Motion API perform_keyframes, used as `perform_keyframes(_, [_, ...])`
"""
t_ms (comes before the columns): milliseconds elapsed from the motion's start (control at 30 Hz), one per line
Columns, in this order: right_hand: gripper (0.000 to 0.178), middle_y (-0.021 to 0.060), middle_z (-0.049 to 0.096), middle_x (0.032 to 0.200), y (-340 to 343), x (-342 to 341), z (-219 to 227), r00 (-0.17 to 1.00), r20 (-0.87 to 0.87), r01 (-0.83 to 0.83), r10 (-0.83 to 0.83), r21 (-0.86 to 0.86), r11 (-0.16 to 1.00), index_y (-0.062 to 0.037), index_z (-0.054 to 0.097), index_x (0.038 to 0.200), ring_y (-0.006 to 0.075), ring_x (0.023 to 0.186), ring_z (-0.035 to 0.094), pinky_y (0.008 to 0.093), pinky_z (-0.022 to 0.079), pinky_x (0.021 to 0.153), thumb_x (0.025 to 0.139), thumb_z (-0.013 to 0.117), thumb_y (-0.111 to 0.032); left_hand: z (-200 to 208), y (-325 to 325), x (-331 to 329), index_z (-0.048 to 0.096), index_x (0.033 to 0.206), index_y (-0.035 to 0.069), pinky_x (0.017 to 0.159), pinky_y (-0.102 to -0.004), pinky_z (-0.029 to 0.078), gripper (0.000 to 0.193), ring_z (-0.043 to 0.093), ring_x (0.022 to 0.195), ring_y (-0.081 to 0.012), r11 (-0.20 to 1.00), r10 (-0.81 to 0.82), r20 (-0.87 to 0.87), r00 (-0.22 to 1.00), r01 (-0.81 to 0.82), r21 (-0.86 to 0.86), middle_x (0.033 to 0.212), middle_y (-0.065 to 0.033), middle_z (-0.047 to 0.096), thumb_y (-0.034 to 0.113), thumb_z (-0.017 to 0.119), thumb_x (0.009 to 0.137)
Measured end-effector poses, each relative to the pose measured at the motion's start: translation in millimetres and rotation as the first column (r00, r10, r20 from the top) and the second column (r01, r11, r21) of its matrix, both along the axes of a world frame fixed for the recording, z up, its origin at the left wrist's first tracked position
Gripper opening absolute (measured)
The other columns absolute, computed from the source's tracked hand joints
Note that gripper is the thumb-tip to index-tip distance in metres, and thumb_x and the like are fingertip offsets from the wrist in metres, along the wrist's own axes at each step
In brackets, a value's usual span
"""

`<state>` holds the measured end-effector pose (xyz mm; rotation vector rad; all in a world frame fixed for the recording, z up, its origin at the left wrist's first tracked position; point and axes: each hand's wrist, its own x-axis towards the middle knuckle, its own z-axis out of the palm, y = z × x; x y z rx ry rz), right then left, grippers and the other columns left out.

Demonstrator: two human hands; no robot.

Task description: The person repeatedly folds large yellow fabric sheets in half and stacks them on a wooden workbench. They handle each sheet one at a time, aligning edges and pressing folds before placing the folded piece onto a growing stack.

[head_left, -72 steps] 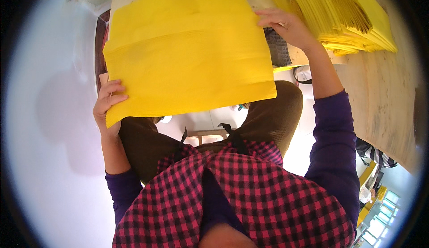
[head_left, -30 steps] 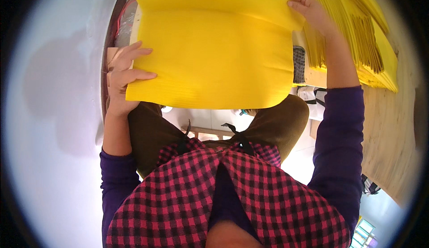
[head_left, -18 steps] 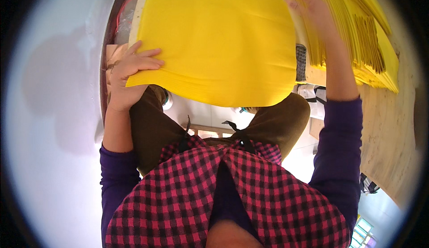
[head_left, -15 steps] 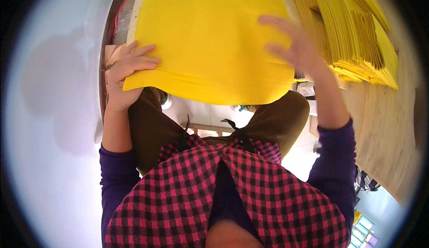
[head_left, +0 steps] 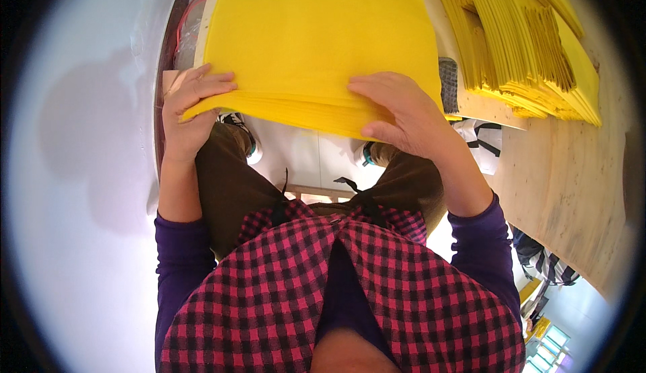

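Observation:
A stack of yellow felt-like sheets (head_left: pixel 316 36) lies in front of me, its near edge hanging over the board toward my knees. At the near left corner my left hand (head_left: pixel 188 110) is closed round the layers, fingers on top and thumb hidden beneath. My right hand (head_left: pixel 417 117) grips the near edge right of the middle. Its fingers lie on the top sheet and its thumb is at the lower edge. Between both hands the edge is bunched and the layers show as thin lines.
More yellow folded sheets (head_left: pixel 505 36) are piled on a wooden table (head_left: pixel 558 184) to the right. A grey cloth (head_left: pixel 447 84) lies beside the stack. The white wall (head_left: pixel 87 171) stands close on the left. Below are my knees and shoes, with a bag (head_left: pixel 538 255) under the table.
My right hand has come down and left from above the sheets onto their near edge and taken hold. That edge has lifted and bunched. My left hand keeps its grip on the corner.

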<state>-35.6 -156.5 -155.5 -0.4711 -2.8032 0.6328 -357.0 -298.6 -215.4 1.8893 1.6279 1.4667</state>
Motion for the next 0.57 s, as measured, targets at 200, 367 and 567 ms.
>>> perform_keyframes(200, [0.052,0.0165,0.061,0.117,-16,22,11,0.986,0.097,0.14,-0.138,-0.01,0.99,-0.0035,0.058,0.12,0.0359,0.111,0.054,0.043,0.041,0.097,0.074,0.073,-0.023,2,2,3,0.072,0.091,0.004,0.102,-0.0413,0.041,0.015,0.064,0.098,-0.0224,0.999,0.039,0.059,0.998,-0.037,-0.029,0.096,-0.0063,0.073,-0.001,0.067,0.078])
perform_keyframes(367, [0.049,0.016,0.063,0.108,3,50,11,0.946,0.157,0.279,-0.283,0.048,0.959,-0.0025,0.06,0.116,0.0358,0.104,0.057,0.0403,0.045,0.091,0.068,0.066,0.005,-2,3,2,0.07,0.095,-0.001,0.108,-0.0428,0.035,0.017,0.065,0.1,-0.0222,0.999,0.027,0.066,0.997,-0.024,-0.043,0.098,-0.0116,0.072,-0.006,0.061,0.081])
perform_keyframes(567, [0.022,0.0158,0.069,0.099,49,76,16,0.873,0.267,0.48,-0.407,-0.334,0.811,-0.0059,0.067,0.106,0.0231,0.096,0.066,0.0397,0.049,0.084,0.084,0.062,-0.004,-19,-1,-5,0.065,0.112,-0.002,0.11,-0.0407,0.032,0.024,0.06,0.112,-0.0221,0.972,0.137,0.291,0.947,-0.073,-0.222,0.101,-0.0102,0.071,-0.002,0.059,0.089])
